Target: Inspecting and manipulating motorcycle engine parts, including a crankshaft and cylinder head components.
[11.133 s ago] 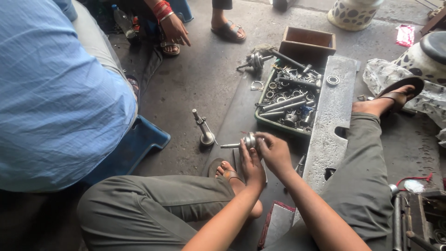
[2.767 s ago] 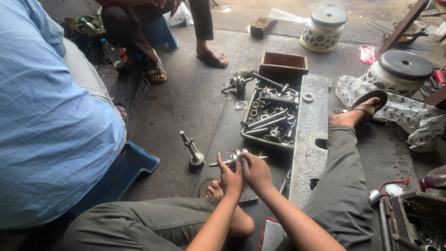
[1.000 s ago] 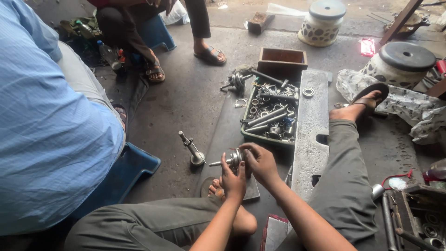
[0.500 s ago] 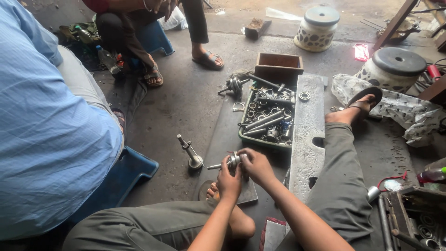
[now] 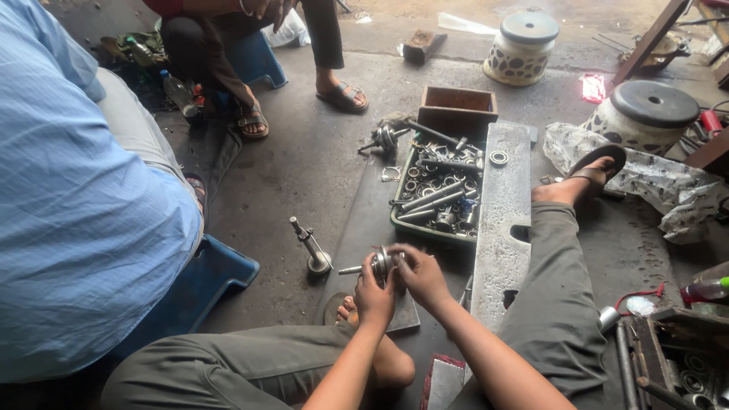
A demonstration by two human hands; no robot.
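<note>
Both of my hands hold a small metal shaft with a gear [image 5: 373, 266] low over the floor, between my legs. My left hand [image 5: 373, 294] grips it from below and behind. My right hand [image 5: 420, 275] wraps its right end, fingers on the gear. The thin end of the shaft pokes out to the left. A second metal shaft with a round base [image 5: 311, 247] stands tilted on the floor just left of my hands. A green tray [image 5: 401, 222] full of several bearings, rods and metal parts lies right beyond them.
A long grey metal slab [image 5: 505, 220] lies beside my right leg. A person in a blue shirt [image 5: 68, 197] sits close on my left on a blue stool [image 5: 209, 281]. Another person's sandalled feet [image 5: 342, 95] are ahead. A brown box [image 5: 458, 106] and white stools [image 5: 524, 45] stand beyond.
My hands have stayed on the geared shaft, shifting their grip slightly as they turn it. The view has drifted a little; the person ahead has shifted their feet.
</note>
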